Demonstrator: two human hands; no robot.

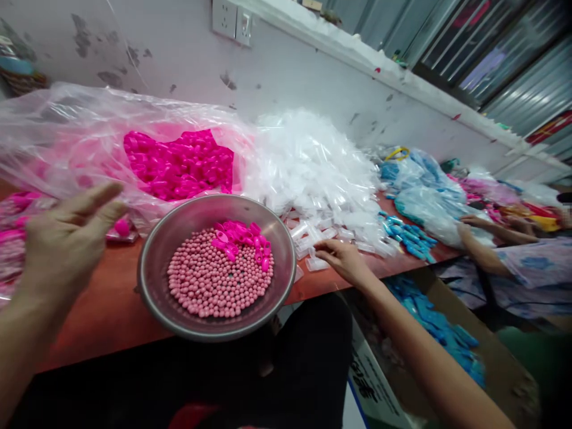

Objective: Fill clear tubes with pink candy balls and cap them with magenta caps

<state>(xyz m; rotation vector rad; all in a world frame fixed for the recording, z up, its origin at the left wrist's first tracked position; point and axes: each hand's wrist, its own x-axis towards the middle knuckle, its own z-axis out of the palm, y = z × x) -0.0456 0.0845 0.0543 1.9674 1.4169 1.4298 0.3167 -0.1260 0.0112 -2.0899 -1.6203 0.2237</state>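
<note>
A metal bowl (149,292) stands at the table's front edge, holding pink beads (214,280) and several bright pink plastic pieces (236,233). My left hand (67,238) is raised left of the bowl, slightly blurred, thumb and forefinger extended and apart, with nothing visible between them. Right of the bowl, my right hand (342,259) reaches to the front of a heap of clear plastic tubes (317,173). Its fingertips are at a clear tube (315,262); whether they grip it cannot be made out. Behind the bowl lies an open plastic bag of bright pink pieces (183,164).
Packed pink goods (15,244) lie at the far left. Blue pieces (406,235) and filled bags (429,196) are on the right, where another person's hands (478,229) work. Below the table's right side is a cardboard box (496,357) with blue packets (440,328).
</note>
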